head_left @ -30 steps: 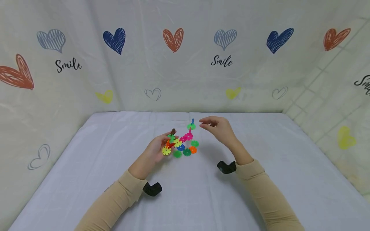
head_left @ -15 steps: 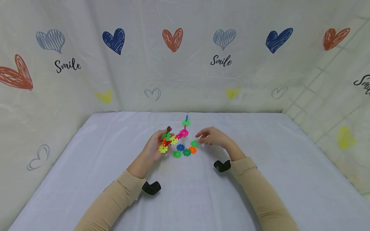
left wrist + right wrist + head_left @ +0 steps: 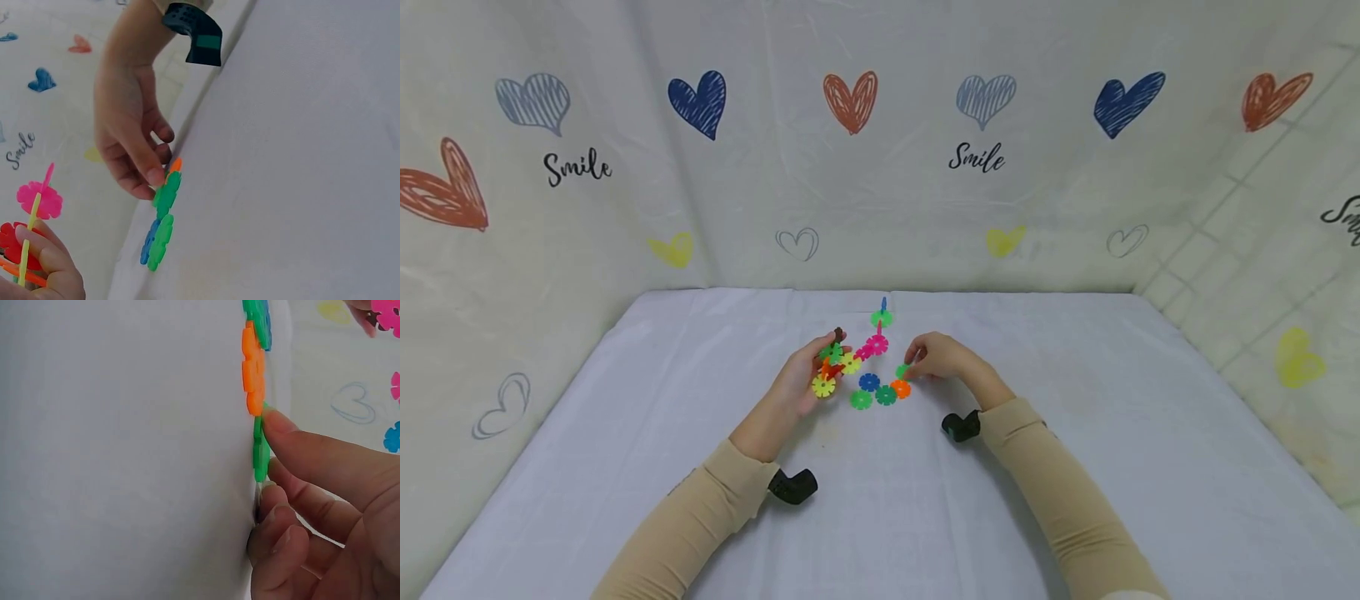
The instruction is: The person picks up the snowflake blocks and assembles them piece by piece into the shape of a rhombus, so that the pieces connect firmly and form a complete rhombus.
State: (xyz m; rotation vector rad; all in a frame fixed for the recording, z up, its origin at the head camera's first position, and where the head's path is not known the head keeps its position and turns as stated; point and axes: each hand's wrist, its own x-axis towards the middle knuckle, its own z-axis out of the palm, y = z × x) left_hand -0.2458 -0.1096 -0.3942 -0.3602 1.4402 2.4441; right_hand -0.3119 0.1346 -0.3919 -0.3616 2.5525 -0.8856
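My left hand [image 3: 796, 382] grips a joined string of plastic snowflake discs [image 3: 850, 363], coloured yellow, red, orange, green, brown and pink. Its far end rises to a green disc [image 3: 882, 319] topped by a blue one set on edge. My right hand [image 3: 942, 357] is down at the table, thumb and fingertips at opposite edges of a loose green snowflake disc [image 3: 261, 450]. An orange disc [image 3: 252, 369] lies right beside that one. In the left wrist view the right hand's fingers partly hide the discs in front of it.
Between the hands, a blue disc [image 3: 869, 382], a dark green disc [image 3: 886, 395] and a light green disc [image 3: 861, 400] lie close together on the white-covered table [image 3: 880, 517]. A white curtain [image 3: 895, 192] printed with hearts hangs behind the table.
The right hand has come down and left from above the table onto the loose green disc. The left hand has shifted slightly left with the disc string, uncovering more of the blue disc.
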